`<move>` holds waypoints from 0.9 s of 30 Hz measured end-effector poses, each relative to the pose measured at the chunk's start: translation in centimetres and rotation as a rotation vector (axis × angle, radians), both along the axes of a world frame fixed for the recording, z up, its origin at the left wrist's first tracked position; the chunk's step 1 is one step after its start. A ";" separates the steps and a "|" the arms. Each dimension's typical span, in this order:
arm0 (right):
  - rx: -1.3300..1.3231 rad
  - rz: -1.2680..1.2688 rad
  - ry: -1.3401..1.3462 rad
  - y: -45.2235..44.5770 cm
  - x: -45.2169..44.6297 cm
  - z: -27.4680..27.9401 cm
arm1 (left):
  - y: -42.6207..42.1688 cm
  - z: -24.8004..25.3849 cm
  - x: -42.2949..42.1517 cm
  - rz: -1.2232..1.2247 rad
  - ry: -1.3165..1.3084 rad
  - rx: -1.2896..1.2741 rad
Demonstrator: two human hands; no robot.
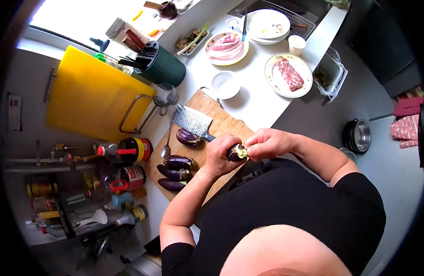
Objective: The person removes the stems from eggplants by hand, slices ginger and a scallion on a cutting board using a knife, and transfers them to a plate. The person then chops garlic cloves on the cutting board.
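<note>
My left hand (221, 154) is wrapped round a dark purple eggplant (235, 154), whose pale green stem end points right. The fingers of my right hand (266, 143) pinch at that stem end. Both hands are over the right part of a wooden cutting board (212, 103). A cleaver (192, 120) with a hammered blade lies on the board, its handle running towards my left hand. Below the blade rests one eggplant (188, 137); several more eggplants (174, 173) lie in a stack further down. A metal spoon (165, 151) is at the board's left edge.
Behind the board are a white bowl (226, 84), a plate of sliced meat (243, 54), a plate of minced meat (269, 78) and stacked plates (285, 37). A green knife block (175, 73), a yellow board (83, 96) and bottles (140, 149) stand left. A lined bin (334, 73) is at right.
</note>
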State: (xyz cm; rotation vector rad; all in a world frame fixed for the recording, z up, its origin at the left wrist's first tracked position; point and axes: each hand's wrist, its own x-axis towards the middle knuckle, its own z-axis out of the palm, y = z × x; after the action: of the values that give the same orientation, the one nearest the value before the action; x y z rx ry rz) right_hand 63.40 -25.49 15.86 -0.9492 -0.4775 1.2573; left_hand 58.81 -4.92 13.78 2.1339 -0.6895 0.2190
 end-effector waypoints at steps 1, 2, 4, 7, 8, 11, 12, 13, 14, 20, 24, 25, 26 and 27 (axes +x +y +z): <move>0.043 0.032 0.074 0.0 0.2 0.0 | -0.1 0.2 0.1 0.006 0.002 0.001; 0.043 0.039 0.074 -0.1 0.4 -0.1 | -0.1 0.5 0.3 0.022 -0.057 0.046; -0.044 0.019 0.087 -0.1 0.6 -0.1 | -0.1 0.8 0.5 0.043 -0.115 0.091; -0.240 0.035 0.036 0.4 1.3 -1.0 | 0.5 1.3 0.6 0.148 -0.189 0.674; -0.346 0.010 0.060 0.6 1.3 -1.6 | 0.5 1.2 0.4 0.152 -0.188 0.675; -0.121 0.164 0.450 0.0 1.7 -3.1 | 1.0 0.1 0.5 0.150 -0.423 1.109; 0.104 0.268 0.691 0.0 1.7 -2.7 | 2.5 -1.0 0.8 0.088 -0.514 1.186; 0.174 0.219 0.582 -0.8 1.8 -1.4 | 4.1 -1.6 0.3 0.083 -0.401 1.146; 0.234 0.164 0.446 -1.8 2.5 0.0 | 5.3 -1.6 -0.6 0.060 -0.293 1.104; -0.326 -1.101 -0.305 -9.9 9.1 -3.2 | 9.6 -2.6 -2.3 0.165 -0.148 1.003; -0.619 -1.464 -0.308 -19.5 13.9 -8.2 | 12.2 -4.8 -2.3 0.179 -0.041 1.035; -0.735 -1.458 -0.360 -21.8 15.2 -9.6 | 12.4 -4.8 -2.1 0.196 -0.017 1.039; -0.845 -1.439 -0.411 -23.8 16.2 -11.0 | 12.6 -4.6 -2.2 0.222 0.013 1.050; -0.876 -1.459 -0.383 -25.3 17.2 -11.8 | 12.5 -4.3 -2.3 0.273 0.055 1.032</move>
State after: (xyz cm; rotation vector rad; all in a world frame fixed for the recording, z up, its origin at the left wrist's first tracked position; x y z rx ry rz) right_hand 80.60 -50.78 4.03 -1.7717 0.5455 -0.1502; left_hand 56.51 7.54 9.44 3.2088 -0.5158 -0.0880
